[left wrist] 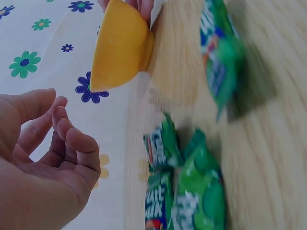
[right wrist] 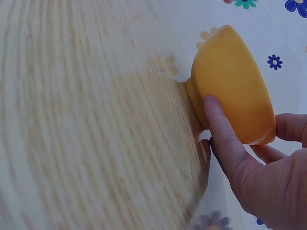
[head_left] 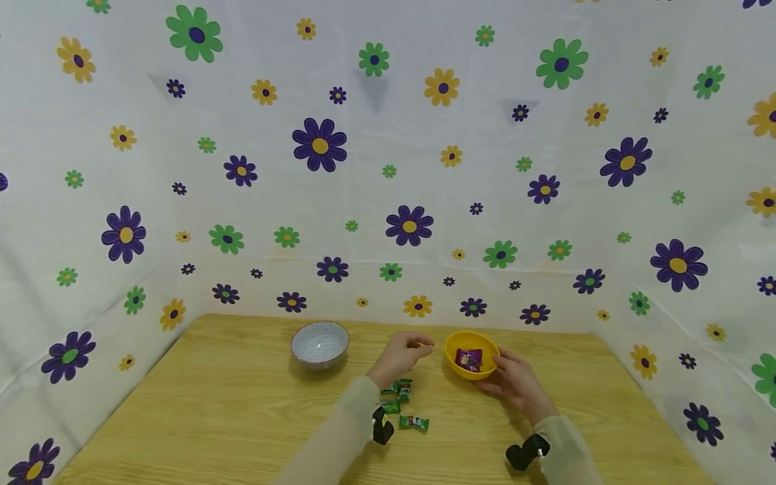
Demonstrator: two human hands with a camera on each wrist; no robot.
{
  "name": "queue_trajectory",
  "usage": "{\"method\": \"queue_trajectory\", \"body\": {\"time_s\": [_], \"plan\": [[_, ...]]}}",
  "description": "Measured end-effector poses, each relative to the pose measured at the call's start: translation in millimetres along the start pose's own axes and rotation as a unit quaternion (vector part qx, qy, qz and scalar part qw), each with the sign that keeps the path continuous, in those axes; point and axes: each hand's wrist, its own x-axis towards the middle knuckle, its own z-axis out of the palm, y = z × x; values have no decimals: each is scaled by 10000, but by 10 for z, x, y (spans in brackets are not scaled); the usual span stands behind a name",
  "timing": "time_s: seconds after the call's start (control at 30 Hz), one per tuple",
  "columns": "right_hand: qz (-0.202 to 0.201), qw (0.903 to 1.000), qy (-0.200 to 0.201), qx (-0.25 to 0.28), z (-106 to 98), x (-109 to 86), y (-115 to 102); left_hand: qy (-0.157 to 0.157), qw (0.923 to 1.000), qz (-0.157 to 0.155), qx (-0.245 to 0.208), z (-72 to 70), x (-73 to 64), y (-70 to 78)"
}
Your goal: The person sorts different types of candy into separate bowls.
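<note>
A yellow bowl (head_left: pixel 449 364) stands upright on the table with purple-wrapped candies (head_left: pixel 469 359) inside. My right hand (head_left: pixel 517 382) grips its right side; in the right wrist view the thumb (right wrist: pixel 221 124) lies against the outer wall and other fingers are at the rim. Left of that bowl, my left hand (head_left: pixel 399 358) is raised over the table with loosely curled fingers, nothing visible between thumb and fingertips. Below it lie several green-wrapped candies (head_left: pixel 414 422), some partly hidden by the left forearm. The left wrist view shows these candies (left wrist: pixel 199 191) close up.
A grey speckled bowl (head_left: pixel 320 342) with a reddish rim sits at the back left of the wooden table (head_left: pixel 230 404). Flower-patterned white cloth (head_left: pixel 364 195) hangs behind the table and along both sides.
</note>
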Motion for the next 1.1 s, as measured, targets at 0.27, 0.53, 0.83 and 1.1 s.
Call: {"method": "queue_trajectory", "body": {"time_s": [0.27, 0.53, 0.83, 1.1], "plan": [[-108, 9999, -46, -87, -13, 5, 15, 133, 9996, 165, 209, -280, -133, -34], [-315, 9992, -139, -222, -12, -11, 2, 393, 9992, 9, -17, -652, -260, 40], [-326, 9985, 75, -426, -56, -67, 10, 854, 9961, -4, 230, -1003, -501, -19], [-214, 9988, 164, -407, -73, -82, 4, 2037, 9785, -119, 305, -1387, -692, -86]]}}
